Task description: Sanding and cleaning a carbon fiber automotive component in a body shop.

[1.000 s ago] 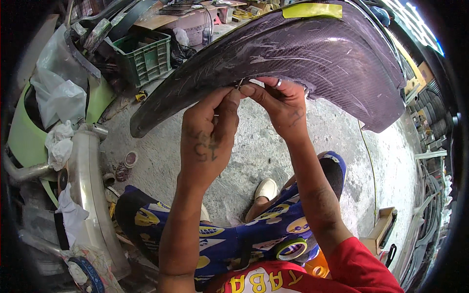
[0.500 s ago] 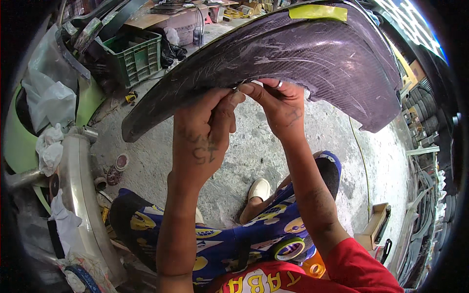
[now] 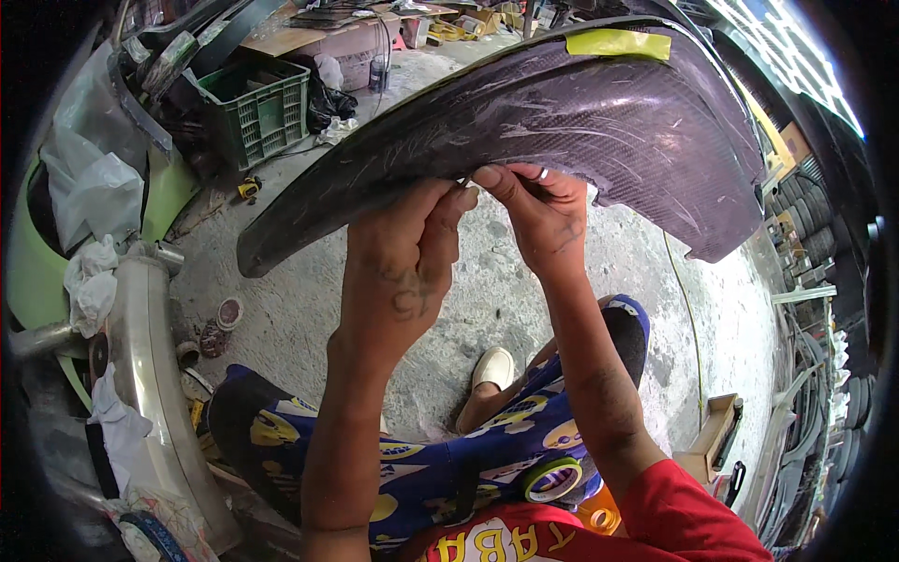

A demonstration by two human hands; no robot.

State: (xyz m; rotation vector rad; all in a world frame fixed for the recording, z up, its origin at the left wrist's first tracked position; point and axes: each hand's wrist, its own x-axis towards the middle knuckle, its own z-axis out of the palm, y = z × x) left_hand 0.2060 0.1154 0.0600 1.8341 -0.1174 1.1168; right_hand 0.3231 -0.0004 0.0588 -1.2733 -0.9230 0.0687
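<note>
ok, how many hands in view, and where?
2: the left hand at the lower edge of the dark panel, and the right hand just right of it at the same edge. Some fingertips are hidden; no other hand shows.

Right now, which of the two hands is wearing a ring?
The right hand: it wears a silver ring, while the left hand shows none.

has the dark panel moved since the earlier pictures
Yes, the dark panel sits slightly farther right and lower against the green crate, though camera movement may contribute.
</note>
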